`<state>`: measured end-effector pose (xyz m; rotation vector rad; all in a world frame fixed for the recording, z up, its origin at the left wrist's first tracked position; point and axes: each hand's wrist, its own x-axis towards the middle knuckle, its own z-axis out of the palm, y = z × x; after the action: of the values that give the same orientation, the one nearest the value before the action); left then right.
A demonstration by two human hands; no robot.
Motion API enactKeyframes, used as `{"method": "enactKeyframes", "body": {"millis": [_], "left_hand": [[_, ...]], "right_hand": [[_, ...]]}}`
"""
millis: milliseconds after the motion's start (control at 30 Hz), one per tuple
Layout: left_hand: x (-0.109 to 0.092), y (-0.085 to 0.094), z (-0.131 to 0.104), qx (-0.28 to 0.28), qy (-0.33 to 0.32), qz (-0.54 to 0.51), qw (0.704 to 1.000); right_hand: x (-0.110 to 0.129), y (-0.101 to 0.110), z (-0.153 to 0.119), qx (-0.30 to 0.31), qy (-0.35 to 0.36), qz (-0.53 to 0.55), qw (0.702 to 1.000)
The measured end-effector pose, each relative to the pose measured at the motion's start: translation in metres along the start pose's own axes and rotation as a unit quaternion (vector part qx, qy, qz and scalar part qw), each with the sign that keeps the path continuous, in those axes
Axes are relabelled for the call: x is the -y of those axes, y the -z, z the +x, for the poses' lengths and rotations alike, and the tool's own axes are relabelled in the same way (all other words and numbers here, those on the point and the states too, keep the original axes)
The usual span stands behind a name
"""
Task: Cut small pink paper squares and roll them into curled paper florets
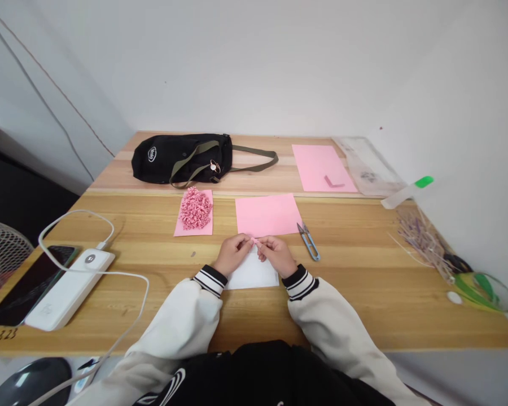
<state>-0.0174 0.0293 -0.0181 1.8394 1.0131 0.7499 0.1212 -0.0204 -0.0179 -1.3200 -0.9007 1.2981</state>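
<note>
Left hand (232, 252) and right hand (278, 256): grips closed on a small pink piece (254, 241) at the white sheet's (254, 274) far edge. Handwork appears unfinished; pink paper (267, 214) beyond lies flat.

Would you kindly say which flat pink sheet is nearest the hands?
The middle sheet, just beyond the left hand and right hand; the left sheet and rear sheet lie farther.

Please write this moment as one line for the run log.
left hand: pinching small pink piece | right hand: pinching same piece | below: white sheet | beside right hand: blue snips
</note>
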Motion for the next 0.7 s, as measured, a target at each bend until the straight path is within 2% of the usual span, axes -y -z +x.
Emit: {"method": "enactKeyframes", "body": {"millis": [367,700], "left_hand": [[-0.001,0.000,0.000,0.008,-0.006,-0.009,1.000],[0.003,-0.004,0.001,0.003,0.003,-0.011,1.000]], "right_hand": [[0.000,-0.001,-0.001,-0.002,0.001,0.004,1.000],[-0.017,-0.004,0.006,-0.020,0.018,-0.019,0.999]]}}
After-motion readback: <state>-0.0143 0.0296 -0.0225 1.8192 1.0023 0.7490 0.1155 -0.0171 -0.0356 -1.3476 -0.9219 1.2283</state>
